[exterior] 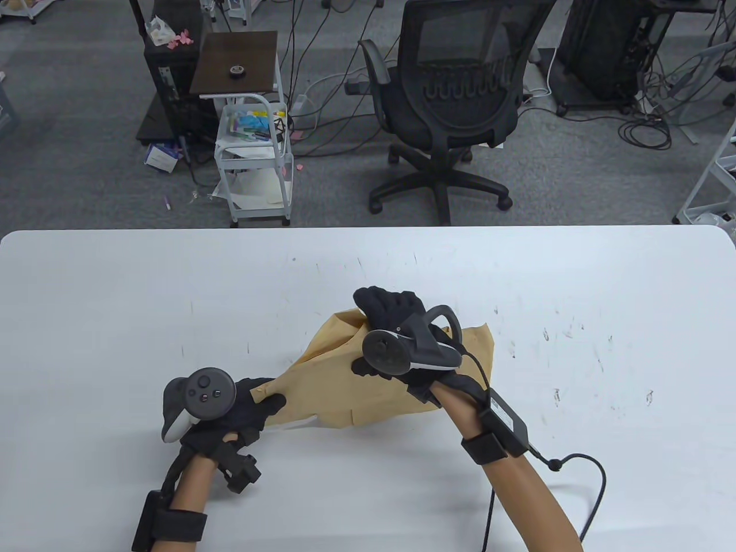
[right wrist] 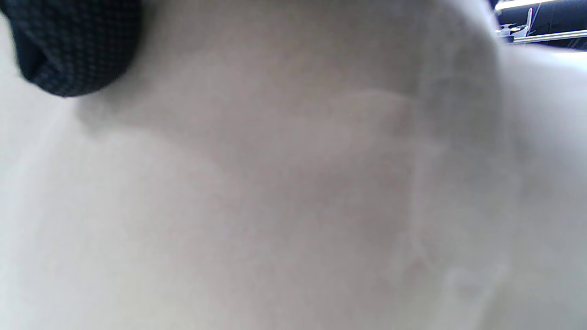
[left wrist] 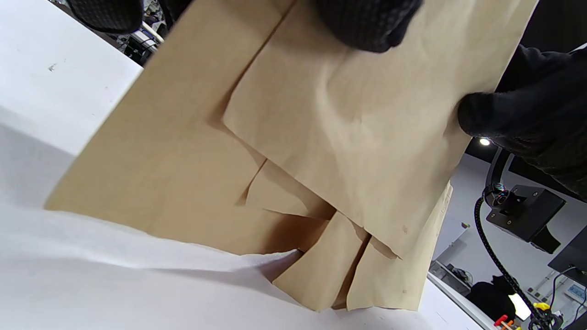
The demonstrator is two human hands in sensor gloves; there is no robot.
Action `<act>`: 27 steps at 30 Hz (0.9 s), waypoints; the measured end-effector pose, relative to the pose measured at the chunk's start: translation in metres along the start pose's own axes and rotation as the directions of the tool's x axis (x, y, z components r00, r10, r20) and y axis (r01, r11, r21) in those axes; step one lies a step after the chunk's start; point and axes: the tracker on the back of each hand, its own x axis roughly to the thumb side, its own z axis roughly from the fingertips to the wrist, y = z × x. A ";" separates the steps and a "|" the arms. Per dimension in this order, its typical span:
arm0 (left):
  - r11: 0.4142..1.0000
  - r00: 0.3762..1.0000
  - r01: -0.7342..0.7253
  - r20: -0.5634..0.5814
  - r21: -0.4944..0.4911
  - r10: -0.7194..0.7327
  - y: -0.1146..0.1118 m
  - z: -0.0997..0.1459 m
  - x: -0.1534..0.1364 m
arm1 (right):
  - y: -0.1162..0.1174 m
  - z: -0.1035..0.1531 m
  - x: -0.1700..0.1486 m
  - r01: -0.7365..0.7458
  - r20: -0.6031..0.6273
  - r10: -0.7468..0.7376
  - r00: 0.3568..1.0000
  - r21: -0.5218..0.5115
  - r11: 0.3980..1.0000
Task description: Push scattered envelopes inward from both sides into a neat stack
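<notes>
A bundle of brown paper envelopes point(exterior: 339, 379) is held between both hands over the middle of the white table point(exterior: 115, 316). My left hand point(exterior: 261, 402) grips its lower left corner. My right hand point(exterior: 391, 310) grips over its top edge, fingers curled across the far side. In the left wrist view the envelopes point(left wrist: 321, 137) overlap unevenly, their lower corners touching the table, with my left fingers point(left wrist: 367, 23) on top and my right hand point(left wrist: 527, 119) at the right edge. The right wrist view is a pale blur with one gloved fingertip point(right wrist: 69, 46).
A black cable point(exterior: 592, 477) trails from my right wrist across the table's near right. Beyond the far edge stand an office chair point(exterior: 454, 98) and a small white cart point(exterior: 253, 149) on the floor.
</notes>
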 end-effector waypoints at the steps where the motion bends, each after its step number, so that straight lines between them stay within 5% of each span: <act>1: 1.000 1.000 0.002 0.000 -0.005 -0.002 0.000 0.000 0.000 | 0.000 0.000 -0.002 0.005 0.001 -0.005 1.000 0.009 1.000; 6: 0.999 1.000 0.025 -0.003 -0.037 -0.025 -0.001 0.001 0.001 | -0.002 0.001 -0.018 -0.004 -0.019 0.009 1.000 0.241 0.971; 9: 0.998 0.999 0.045 -0.006 -0.043 -0.045 -0.001 0.000 0.002 | -0.005 0.003 -0.027 -0.020 -0.018 0.027 0.999 0.295 0.955; 14: 0.997 1.000 0.017 -0.006 -0.082 -0.018 -0.003 0.001 -0.002 | -0.009 0.003 -0.033 0.059 -0.014 -0.057 0.998 0.241 0.969; 19: 0.977 0.978 -0.208 -0.014 -0.054 0.208 -0.018 -0.004 -0.009 | -0.010 0.006 -0.033 0.111 0.010 -0.115 0.993 0.190 0.976; 24: 0.996 0.997 -0.079 -0.013 -0.041 0.079 -0.012 -0.004 0.002 | -0.002 0.007 -0.036 0.039 0.003 -0.046 0.999 0.469 0.882; 27: 0.997 0.999 -0.002 -0.036 -0.072 -0.001 -0.003 -0.002 0.011 | 0.001 0.009 -0.038 0.043 -0.010 -0.044 0.999 0.535 0.844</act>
